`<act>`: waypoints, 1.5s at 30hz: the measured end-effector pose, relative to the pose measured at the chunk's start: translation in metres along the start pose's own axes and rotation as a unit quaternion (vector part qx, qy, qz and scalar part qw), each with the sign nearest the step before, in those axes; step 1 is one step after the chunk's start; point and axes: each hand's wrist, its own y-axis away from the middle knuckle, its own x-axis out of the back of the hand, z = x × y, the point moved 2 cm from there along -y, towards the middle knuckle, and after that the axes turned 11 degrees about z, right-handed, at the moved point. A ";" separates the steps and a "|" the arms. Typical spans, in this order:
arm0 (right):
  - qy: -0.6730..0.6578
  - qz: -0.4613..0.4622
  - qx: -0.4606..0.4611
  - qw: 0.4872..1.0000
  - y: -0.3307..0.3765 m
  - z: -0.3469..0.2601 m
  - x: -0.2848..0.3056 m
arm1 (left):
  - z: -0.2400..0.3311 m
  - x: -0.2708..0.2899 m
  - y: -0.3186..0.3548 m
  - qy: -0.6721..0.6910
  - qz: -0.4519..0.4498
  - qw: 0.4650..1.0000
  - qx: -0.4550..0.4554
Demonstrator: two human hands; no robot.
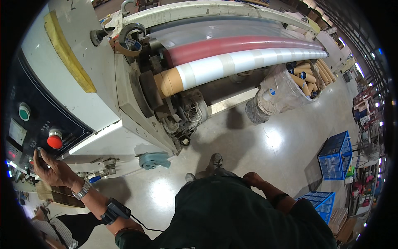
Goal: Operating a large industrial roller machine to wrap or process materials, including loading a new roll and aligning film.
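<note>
My left hand (53, 168) is at a dark control panel (39, 110) on the left, its fingers closed round a small metal knob (40, 149) that they mostly cover. Just beyond it stands a red mushroom-shaped push button (54, 139), and farther up the panel is a green button (24, 112). My right hand (253, 179) hangs beside my waist, loosely curled, with nothing visible in it. Ahead, a long white film roll (232, 64) on a cardboard core (169, 83) lies across the machine, in front of a red roller (244, 45).
A tape roll (132, 43) hangs on the machine's side. A teal cloth (154, 160) drapes by a valve. Cardboard tubes (307, 77) fill a plastic-wrapped bin. Blue crates (335, 156) stand at right. Another person's striped sleeve (62, 232) shows at lower left.
</note>
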 end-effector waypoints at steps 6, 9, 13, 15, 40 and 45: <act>0.004 0.004 -0.015 1.000 -0.001 0.000 -0.001 | 0.002 0.000 0.000 0.010 -0.001 1.000 0.010; 0.011 0.004 -0.017 1.000 0.001 -0.005 0.000 | 0.002 0.002 -0.001 0.004 0.004 1.000 -0.001; -0.008 0.001 -0.030 1.000 0.000 0.002 -0.001 | 0.004 -0.002 0.004 0.009 0.003 1.000 -0.008; -0.003 -0.005 -0.037 0.999 0.001 -0.002 0.001 | 0.006 -0.002 0.005 0.008 0.002 1.000 0.003; 0.067 -0.048 0.038 0.996 -0.015 0.015 -0.005 | 0.005 0.008 0.003 0.035 -0.012 0.998 0.046; 0.168 0.024 0.346 0.923 -0.022 0.044 -0.015 | 0.027 0.019 0.018 0.091 0.031 0.994 0.054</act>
